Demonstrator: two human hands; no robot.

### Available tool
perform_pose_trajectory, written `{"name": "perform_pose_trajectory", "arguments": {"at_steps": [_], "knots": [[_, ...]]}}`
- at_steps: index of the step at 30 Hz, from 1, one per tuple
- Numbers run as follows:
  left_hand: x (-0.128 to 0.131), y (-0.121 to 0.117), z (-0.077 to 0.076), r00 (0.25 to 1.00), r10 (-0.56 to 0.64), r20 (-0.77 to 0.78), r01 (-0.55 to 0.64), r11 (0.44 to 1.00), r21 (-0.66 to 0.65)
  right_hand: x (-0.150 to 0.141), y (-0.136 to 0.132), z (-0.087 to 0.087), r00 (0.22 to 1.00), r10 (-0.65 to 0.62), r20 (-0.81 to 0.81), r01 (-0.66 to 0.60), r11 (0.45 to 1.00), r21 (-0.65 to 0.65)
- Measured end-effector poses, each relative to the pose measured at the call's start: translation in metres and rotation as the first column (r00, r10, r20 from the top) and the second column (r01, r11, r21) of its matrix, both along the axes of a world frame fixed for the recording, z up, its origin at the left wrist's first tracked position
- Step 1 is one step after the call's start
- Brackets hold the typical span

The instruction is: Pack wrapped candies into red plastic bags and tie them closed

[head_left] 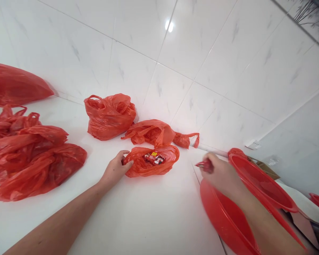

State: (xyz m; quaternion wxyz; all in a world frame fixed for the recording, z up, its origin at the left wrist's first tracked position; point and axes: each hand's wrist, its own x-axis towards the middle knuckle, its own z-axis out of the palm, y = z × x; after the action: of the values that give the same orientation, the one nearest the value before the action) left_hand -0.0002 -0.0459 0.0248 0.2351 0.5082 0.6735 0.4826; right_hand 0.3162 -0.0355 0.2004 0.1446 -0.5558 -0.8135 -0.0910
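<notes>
An open red plastic bag (138, 169) lies on the white surface, with a few small red wrapped packets (154, 158) showing inside. My left hand (118, 165) grips the left edge of this bag between thumb and fingers. To the right, my right hand (215, 171) is closed on a small red packet (207, 165), slightly blurred. That hand is apart from the bag and above the near rim of a red plastic basin (210, 205). My right forearm covers part of the basin, and its contents are hidden.
Behind the open bag stand a full red bag (110, 118), a crumpled one (151, 131) and a small tied one (182, 140) along the tiled wall (138, 71). Several red bags (42, 159) heap at left. Another red basin (266, 184) sits at right.
</notes>
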Motion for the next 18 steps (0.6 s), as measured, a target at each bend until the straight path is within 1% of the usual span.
{"name": "perform_pose_trajectory", "arguments": {"at_steps": [1,2,4,5,7,9,10,11,13,14,16,17,18], "knots": [[0.000,0.000,0.000,1.000,0.001,-0.001,-0.001,1.000,-0.003,-0.021,0.006,-0.001,0.997,0.071,-0.041,-0.074,0.995,-0.064],[0.000,0.000,0.000,1.000,0.001,-0.002,-0.001,1.000,-0.006,-0.041,0.013,-0.005,0.987,0.153,-0.057,-0.158,0.982,-0.099],[0.000,-0.001,0.000,1.000,-0.002,0.003,0.002,1.000,-0.010,-0.077,0.029,-0.016,0.966,0.257,-0.038,-0.260,0.958,-0.125],[0.000,-0.001,0.000,1.000,-0.008,0.008,0.008,1.000,-0.007,-0.093,0.038,-0.023,0.955,0.294,-0.036,-0.297,0.945,-0.135],[0.000,-0.001,0.001,1.000,-0.016,0.022,0.016,1.000,0.000,-0.117,0.053,-0.039,0.942,0.331,-0.046,-0.334,0.927,-0.170],[0.000,-0.001,0.001,0.999,-0.018,0.035,0.018,1.000,0.003,-0.131,0.064,-0.055,0.936,0.343,-0.078,-0.352,0.916,-0.194],[0.000,-0.001,0.001,0.999,-0.020,0.039,0.020,1.000,0.004,-0.134,0.068,-0.062,0.933,0.344,-0.102,-0.358,0.916,-0.182],[0.000,0.000,0.001,0.999,-0.021,0.042,0.021,1.000,0.003,-0.133,0.071,-0.069,0.930,0.344,-0.127,-0.360,0.922,-0.142],[0.000,0.001,0.000,0.998,-0.037,0.045,0.037,0.999,0.001,-0.125,0.078,-0.083,0.930,0.323,-0.178,-0.323,0.946,0.027],[-0.001,0.002,0.000,0.998,-0.042,0.048,0.042,0.999,-0.001,-0.119,0.081,-0.089,0.933,0.296,-0.205,-0.273,0.953,0.134],[-0.001,0.004,-0.002,0.998,-0.042,0.054,0.043,0.999,-0.007,-0.102,0.090,-0.101,0.940,0.223,-0.257,-0.139,0.941,0.307],[-0.002,0.005,-0.003,0.998,-0.043,0.056,0.043,0.999,-0.007,-0.094,0.095,-0.106,0.942,0.184,-0.280,-0.077,0.932,0.353],[-0.002,0.005,-0.003,0.997,-0.043,0.059,0.043,0.999,-0.006,-0.087,0.099,-0.111,0.942,0.154,-0.297,-0.036,0.929,0.369]]}}
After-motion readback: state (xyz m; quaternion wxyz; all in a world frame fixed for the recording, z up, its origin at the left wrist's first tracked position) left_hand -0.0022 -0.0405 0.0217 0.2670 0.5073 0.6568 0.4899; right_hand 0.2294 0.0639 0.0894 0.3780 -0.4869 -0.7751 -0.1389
